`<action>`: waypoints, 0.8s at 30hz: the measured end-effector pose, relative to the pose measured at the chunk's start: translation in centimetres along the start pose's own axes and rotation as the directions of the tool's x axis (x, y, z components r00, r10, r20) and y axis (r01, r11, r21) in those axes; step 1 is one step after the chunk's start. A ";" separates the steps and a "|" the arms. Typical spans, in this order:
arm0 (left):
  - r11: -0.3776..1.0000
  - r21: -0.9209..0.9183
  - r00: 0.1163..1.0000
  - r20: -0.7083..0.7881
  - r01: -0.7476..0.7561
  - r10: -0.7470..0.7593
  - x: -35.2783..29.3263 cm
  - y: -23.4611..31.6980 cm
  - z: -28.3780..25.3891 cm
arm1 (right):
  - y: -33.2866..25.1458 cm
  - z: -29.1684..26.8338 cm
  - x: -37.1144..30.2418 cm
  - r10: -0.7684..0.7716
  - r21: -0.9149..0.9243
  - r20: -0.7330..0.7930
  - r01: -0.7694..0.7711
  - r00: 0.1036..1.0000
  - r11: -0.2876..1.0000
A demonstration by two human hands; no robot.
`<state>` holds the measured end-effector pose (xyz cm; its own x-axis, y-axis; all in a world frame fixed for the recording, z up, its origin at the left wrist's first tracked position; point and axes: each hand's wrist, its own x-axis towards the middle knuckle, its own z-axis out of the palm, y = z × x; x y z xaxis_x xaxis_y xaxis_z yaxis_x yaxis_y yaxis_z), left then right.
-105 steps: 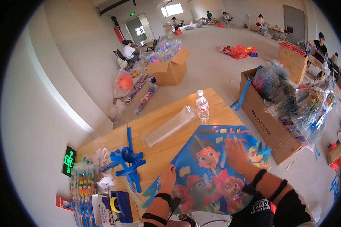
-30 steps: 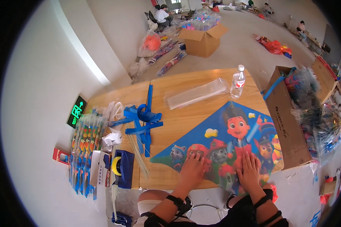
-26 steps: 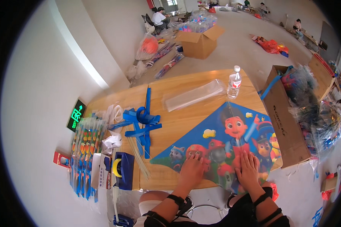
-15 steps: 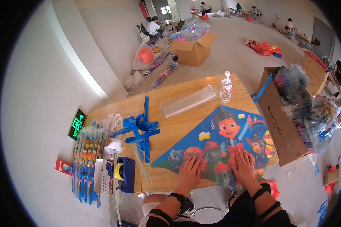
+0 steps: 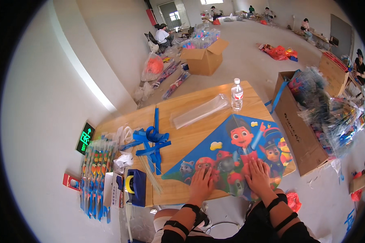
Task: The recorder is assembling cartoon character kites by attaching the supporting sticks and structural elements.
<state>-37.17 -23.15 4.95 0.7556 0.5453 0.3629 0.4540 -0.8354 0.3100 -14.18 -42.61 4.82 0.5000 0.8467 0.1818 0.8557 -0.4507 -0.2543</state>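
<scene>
Both hands lie flat and open, palms down, gripping nothing: the left hand and right hand press side by side on the near edge of a blue cartoon-printed kite spread on the wooden table. Beyond the kite stand a water bottle (upright, capped) and a clear plastic sleeve. Left of the kite lie blue ribbons, thin sticks and a blue tape dispenser.
</scene>
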 end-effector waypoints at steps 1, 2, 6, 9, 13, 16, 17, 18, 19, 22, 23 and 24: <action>1.000 0.008 1.000 0.007 -0.030 0.030 0.0 0.1 -0.1 | 0.0 0.0 0.0 -0.001 -0.001 0.001 0.001 1.000 1.000; 0.998 0.012 0.998 0.004 -0.064 0.064 0.0 0.1 -0.1 | 0.0 0.1 0.0 0.008 -0.005 0.014 -0.008 1.000 1.000; 0.986 0.004 0.984 0.072 -0.164 0.164 0.0 0.0 -0.3 | 0.0 0.0 -0.1 0.000 0.008 -0.005 0.000 1.000 1.000; 0.983 -0.022 0.978 0.098 -0.185 0.186 0.1 0.0 -0.2 | -0.1 -0.2 0.0 -0.016 -0.006 -0.039 0.016 0.999 1.000; 0.985 -0.032 0.980 0.098 -0.169 0.171 0.2 -0.1 0.0 | -0.1 -0.3 0.0 -0.014 0.001 -0.032 0.014 0.999 1.000; 0.986 -0.042 0.982 0.100 -0.159 0.162 0.1 -0.3 0.2 | 0.1 0.0 0.0 -0.011 0.001 -0.024 0.011 1.000 1.000; 0.987 -0.046 0.983 0.088 -0.156 0.160 0.0 -0.4 0.1 | 0.1 0.1 0.0 -0.015 -0.003 -0.037 0.015 0.999 1.000; 0.989 -0.037 0.986 0.084 -0.143 0.146 0.0 -0.5 0.2 | 0.0 0.1 0.1 -0.023 0.007 -0.019 0.023 1.000 1.000; 0.989 -0.037 0.985 0.092 -0.146 0.149 0.2 -0.5 0.2 | 0.0 -0.1 0.1 -0.011 0.016 -0.013 0.012 1.000 1.000; 0.991 -0.038 0.989 0.060 -0.130 0.132 0.2 -0.4 -0.1 | -0.2 -1.3 -0.1 -0.041 0.081 -0.040 0.045 0.998 0.996; 0.990 -0.054 0.989 0.052 -0.134 0.136 0.1 -0.4 -0.3 | -0.3 -1.8 -0.2 0.009 0.139 0.007 -0.010 1.000 0.990; 0.991 -0.048 0.992 0.021 -0.122 0.124 0.1 -0.5 -0.4 | -0.4 -2.5 -0.5 -0.073 0.128 -0.075 0.082 0.995 0.988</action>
<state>-37.51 -22.66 5.21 0.8155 0.4364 0.3801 0.3347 -0.8915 0.3055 -14.41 -43.60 7.22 0.4449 0.8538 0.2704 0.8696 -0.3397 -0.3582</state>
